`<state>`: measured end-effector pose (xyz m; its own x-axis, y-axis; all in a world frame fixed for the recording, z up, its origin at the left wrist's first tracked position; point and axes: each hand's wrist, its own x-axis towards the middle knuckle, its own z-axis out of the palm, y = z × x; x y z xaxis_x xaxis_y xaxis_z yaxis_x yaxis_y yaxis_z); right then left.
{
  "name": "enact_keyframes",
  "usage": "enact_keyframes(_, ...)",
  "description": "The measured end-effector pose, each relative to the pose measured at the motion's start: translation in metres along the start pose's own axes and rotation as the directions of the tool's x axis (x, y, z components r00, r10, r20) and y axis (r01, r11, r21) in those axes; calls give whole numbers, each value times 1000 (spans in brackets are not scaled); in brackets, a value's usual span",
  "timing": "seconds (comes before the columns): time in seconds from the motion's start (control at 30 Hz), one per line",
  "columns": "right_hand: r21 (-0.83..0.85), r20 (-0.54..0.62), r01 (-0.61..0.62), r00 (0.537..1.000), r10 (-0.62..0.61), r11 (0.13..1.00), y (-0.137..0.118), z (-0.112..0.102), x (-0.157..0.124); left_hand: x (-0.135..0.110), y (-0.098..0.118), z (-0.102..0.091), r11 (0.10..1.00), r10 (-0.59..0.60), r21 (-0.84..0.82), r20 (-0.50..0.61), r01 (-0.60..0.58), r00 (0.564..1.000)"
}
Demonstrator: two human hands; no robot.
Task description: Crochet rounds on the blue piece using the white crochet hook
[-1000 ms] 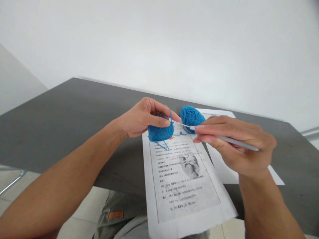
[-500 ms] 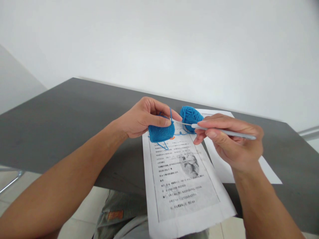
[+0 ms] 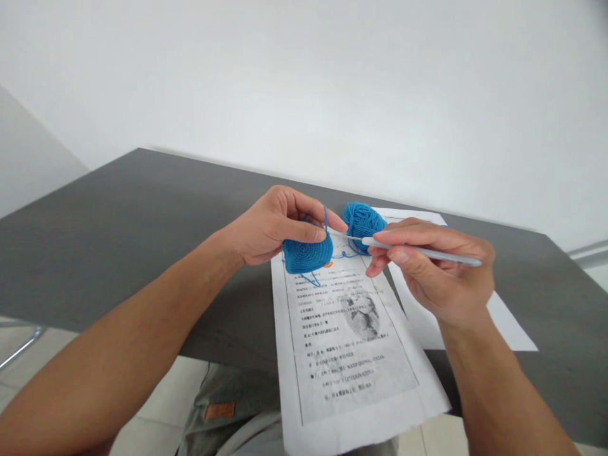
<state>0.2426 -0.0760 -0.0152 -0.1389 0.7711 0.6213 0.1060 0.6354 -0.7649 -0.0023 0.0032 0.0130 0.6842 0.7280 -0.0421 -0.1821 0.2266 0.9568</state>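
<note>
My left hand (image 3: 285, 223) pinches the upper edge of a round blue crochet piece (image 3: 308, 254), with a strand of blue yarn running over the index finger. A crochet hook (image 3: 422, 252) with a pale grey handle is gripped like a pen in my right hand (image 3: 439, 269). Its thin metal shaft points left and reaches the edge of the piece beside my left thumb; the tip is hidden there. Behind the hook lies a ball of blue yarn (image 3: 363, 221). A loose loop of yarn dangles below the piece, and a small orange bit shows at its lower right edge.
A printed sheet (image 3: 351, 405) with text and a dark picture lies under my hands and hangs over the front edge of the grey table (image 3: 142, 234). Another white sheet (image 3: 494, 326) lies to the right. A white wall (image 3: 304, 82) rises behind the table.
My right hand and the hook have shifted slightly to the left, bringing the handle nearer the crochet piece. My left hand has hardly moved.
</note>
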Motion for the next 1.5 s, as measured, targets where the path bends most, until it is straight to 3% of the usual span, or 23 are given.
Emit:
enact_keyframes(0.4,19,-24,-49,998,49,999,-3,3,-1,-1,1,0,1000,-21,1,3,21,1000)
enact_keyframes(0.53,98,-61,-131,989,137,987,-4,6,0,-2,1,1,1000,-21,12,4,21,1000)
enact_keyframes(0.77,334,-79,-307,933,351,891,-10,17,10,-3,4,2,1000,-22,4,38,22,999)
enact_keyframes(1.07,489,-55,-383,883,466,784,-6,23,13,-4,6,2,999,-5,-37,71,8,997)
enact_keyframes(1.2,534,-34,-393,875,483,749,-4,25,12,-4,6,2,996,-21,-83,81,28,996)
enact_keyframes(1.5,525,-64,-362,886,460,771,-3,27,13,-5,6,2,996,-10,-87,71,16,997)
